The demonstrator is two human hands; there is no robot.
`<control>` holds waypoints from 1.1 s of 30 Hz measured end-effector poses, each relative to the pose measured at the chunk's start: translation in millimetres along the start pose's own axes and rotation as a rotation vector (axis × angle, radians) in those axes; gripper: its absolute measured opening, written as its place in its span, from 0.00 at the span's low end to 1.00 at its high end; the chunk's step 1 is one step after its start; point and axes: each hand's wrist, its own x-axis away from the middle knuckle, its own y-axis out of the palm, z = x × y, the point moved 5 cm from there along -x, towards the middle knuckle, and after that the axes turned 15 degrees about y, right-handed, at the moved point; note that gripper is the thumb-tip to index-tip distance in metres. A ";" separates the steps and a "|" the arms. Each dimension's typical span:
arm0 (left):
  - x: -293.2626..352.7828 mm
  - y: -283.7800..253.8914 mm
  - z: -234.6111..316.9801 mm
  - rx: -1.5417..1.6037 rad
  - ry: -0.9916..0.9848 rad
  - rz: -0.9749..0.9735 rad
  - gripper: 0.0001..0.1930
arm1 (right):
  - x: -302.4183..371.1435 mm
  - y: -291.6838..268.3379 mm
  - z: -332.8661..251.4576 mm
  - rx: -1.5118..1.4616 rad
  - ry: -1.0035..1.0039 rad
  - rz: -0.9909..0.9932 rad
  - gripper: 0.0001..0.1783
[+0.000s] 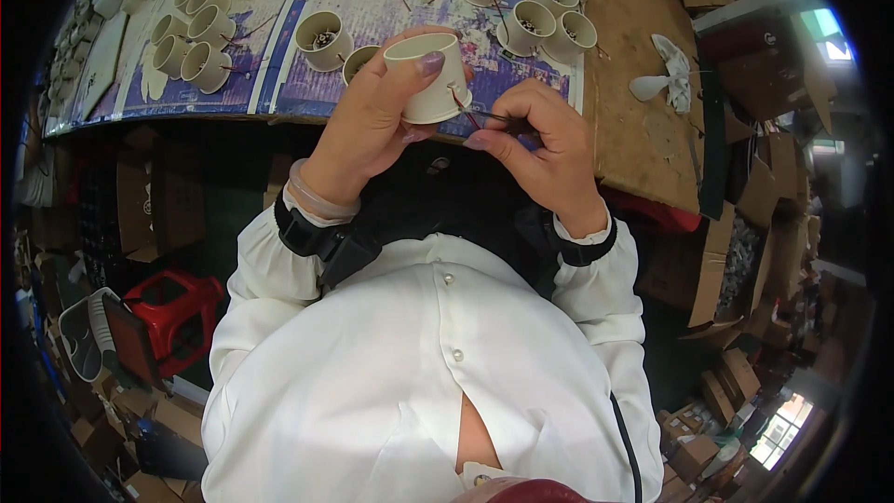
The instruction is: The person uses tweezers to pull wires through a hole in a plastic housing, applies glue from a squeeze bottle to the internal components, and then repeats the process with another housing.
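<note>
My left hand [371, 110] is wrapped round a white cup-shaped plastic housing [430, 84], tilted just above the table's front edge. A thin red wire [463, 104] comes out of a small hole low in its side. My right hand [545, 144] pinches the wire ends close to that hole; a thin dark length shows between the fingers, and I cannot tell if it is a black wire or a slim tool. Behind my left hand, one white housing [323, 41] with small parts inside stands on the table, and another [358, 63] is partly hidden.
Several similar housings [528, 28] with trailing wires stand at the table's far right. More lie tipped over [206, 67] on the left. A white glove-like cloth [672, 73] rests on the brown board [643, 121]. A red stool [177, 317] and cardboard boxes [722, 261] stand about the floor.
</note>
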 end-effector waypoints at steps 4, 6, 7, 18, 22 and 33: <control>-1.4 1.6 -4.9 0.121 -0.065 -0.031 0.26 | -0.8 4.1 1.8 -0.059 -0.007 -0.035 0.12; -1.4 2.3 -5.2 0.097 -0.085 -0.013 0.28 | -1.3 6.6 1.8 -0.079 -0.054 -0.040 0.12; -0.7 2.3 -5.2 0.097 -0.085 -0.012 0.28 | -1.3 6.6 1.4 -0.080 -0.054 -0.041 0.12; -3.3 2.1 24.6 -0.588 0.466 0.001 0.24 | -3.3 -3.7 3.0 -0.102 -0.103 -0.070 0.08; -0.9 10.5 25.4 -0.736 0.555 -0.074 0.24 | 0.5 -29.4 21.0 -0.325 0.170 0.130 0.09; 3.1 12.3 16.9 -1.024 0.621 -0.136 0.26 | 7.2 -23.5 34.2 -0.631 0.152 0.132 0.16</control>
